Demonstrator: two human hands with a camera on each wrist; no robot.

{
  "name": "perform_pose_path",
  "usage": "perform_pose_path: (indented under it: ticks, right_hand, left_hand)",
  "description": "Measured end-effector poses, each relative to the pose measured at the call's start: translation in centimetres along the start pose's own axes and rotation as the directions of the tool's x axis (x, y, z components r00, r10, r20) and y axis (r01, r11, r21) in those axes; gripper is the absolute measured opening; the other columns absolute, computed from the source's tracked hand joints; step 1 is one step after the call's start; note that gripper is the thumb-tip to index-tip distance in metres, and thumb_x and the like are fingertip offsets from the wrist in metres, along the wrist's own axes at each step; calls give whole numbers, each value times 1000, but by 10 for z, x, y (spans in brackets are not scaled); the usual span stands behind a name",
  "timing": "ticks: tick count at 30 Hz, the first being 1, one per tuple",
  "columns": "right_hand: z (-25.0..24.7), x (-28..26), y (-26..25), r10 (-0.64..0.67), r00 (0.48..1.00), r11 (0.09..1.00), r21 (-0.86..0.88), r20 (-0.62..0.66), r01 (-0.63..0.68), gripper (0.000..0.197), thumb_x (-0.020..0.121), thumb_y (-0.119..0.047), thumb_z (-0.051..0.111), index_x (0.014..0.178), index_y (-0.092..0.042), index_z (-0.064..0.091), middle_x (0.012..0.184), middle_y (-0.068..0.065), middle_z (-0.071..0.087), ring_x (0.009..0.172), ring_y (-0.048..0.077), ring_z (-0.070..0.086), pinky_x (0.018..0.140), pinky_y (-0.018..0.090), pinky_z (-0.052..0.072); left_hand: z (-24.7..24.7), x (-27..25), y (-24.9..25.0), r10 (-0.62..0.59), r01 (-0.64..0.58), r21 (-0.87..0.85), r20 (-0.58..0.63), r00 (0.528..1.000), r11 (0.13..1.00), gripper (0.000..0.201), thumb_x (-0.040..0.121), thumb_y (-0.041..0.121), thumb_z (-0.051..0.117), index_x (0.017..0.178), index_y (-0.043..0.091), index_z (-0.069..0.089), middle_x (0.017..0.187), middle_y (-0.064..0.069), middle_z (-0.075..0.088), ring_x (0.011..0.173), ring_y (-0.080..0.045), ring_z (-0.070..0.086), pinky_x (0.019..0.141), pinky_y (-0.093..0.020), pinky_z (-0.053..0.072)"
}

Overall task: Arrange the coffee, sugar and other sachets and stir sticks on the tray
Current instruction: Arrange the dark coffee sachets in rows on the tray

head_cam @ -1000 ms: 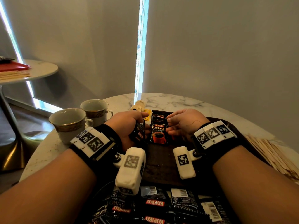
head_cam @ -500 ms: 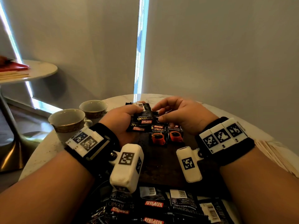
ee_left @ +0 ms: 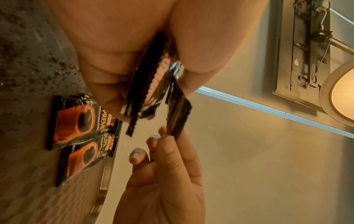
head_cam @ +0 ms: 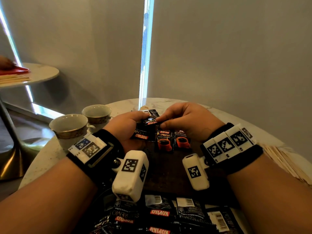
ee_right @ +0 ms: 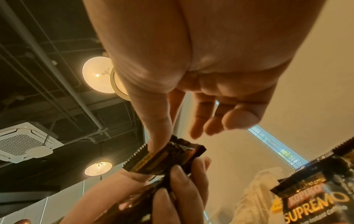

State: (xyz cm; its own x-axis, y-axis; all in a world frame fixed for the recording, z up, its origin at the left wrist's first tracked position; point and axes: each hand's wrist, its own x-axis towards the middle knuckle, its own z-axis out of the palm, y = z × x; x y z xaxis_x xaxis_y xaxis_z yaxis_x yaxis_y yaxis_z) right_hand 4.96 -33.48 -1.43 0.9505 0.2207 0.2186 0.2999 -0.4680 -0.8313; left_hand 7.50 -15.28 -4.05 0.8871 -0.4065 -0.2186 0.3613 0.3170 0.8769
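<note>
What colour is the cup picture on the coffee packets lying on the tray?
Orange-red, on black coffee packets. The left wrist view shows it best.

Grey blinds (head_cam: 219, 48), daylight gap (head_cam: 146, 48), round side table (head_cam: 38, 73), globe ceiling lamps (ee_right: 97, 74)

The coffee sachets (head_cam: 164, 141) on the tray (head_cam: 165, 168) were black with an orange-red cup and gold lettering. The sachets (head_cam: 145, 130) in the left hand (head_cam: 125, 129) were black with a red-and-white brand band. The tray was dark brown and speckled. The tabletop (head_cam: 219, 114) was white marble with grey veins. The two cups (head_cam: 70, 128) were white with a gold patterned band. The wristbands (head_cam: 233, 146) were black, carrying white blocks printed with black square codes. The stir sticks (head_cam: 285, 162) were pale wood.
</note>
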Motion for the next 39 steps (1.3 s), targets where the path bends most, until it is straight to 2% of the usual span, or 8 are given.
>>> perform_pose_path:
  ticks: [8,11,14,17,22,28,32,39]
  right_hand:
    - [-3,5,6,-43,981,993,104,-189,64,19,83,-9,76,77,-27,78,86,4,76,84,23,71,86,49,56]
    - [-5,8,7,-41,961,989,125,-275,78,21,86,-10,73,74,-28,76,79,2,75,64,11,64,66,37,52]
    - [-8,11,9,-12,952,986,153,-305,62,18,88,-7,70,78,-22,72,75,2,74,59,10,62,60,35,51]
    - [-8,13,12,8,961,989,143,-276,33,15,87,-6,71,82,-21,72,78,2,74,68,21,63,68,41,53]
    - [-4,12,13,26,978,975,221,-209,21,13,88,-5,69,85,-17,72,82,1,75,73,16,69,62,28,53]
    - [-9,16,17,82,970,961,277,-229,-15,16,90,-5,66,84,-18,74,87,7,76,82,27,71,72,41,58]
    - [-24,21,28,218,922,940,324,-320,-110,9,91,-6,65,90,-13,70,80,6,73,61,14,64,46,23,45]
    - [-38,18,75,566,790,795,409,-236,-448,14,93,-2,55,87,-8,66,66,5,56,47,10,43,36,20,31]
  left_hand:
    - [-3,6,-1,-42,41,23,30,999,999,38,99,40,55,110,4,62,71,-13,66,52,-26,66,44,-32,54]
    - [-7,11,-1,5,-5,16,3,1000,1000,59,81,53,76,128,21,65,113,-22,62,93,-38,68,77,-46,58]
    - [-9,15,-6,-21,25,-35,96,995,999,79,68,45,89,136,19,59,151,-29,40,137,-52,41,108,-66,36]
    - [-8,11,-7,5,7,-81,149,989,997,55,87,24,75,134,7,51,146,-32,46,131,-55,47,104,-73,36]
    - [-10,12,-5,113,-112,-13,128,985,994,22,93,14,63,114,19,57,114,-26,66,103,-45,67,96,-66,48]
    - [-9,12,-6,82,-83,4,85,993,997,33,94,20,64,125,9,61,123,-25,61,111,-44,64,100,-62,46]
    - [-9,13,-3,116,-117,-61,-13,993,991,27,96,23,49,112,11,68,94,-12,60,71,-22,58,66,-35,49]
    - [-10,10,0,97,-108,-173,-74,993,979,42,93,22,34,113,4,66,84,-14,61,70,-23,57,62,-35,47]
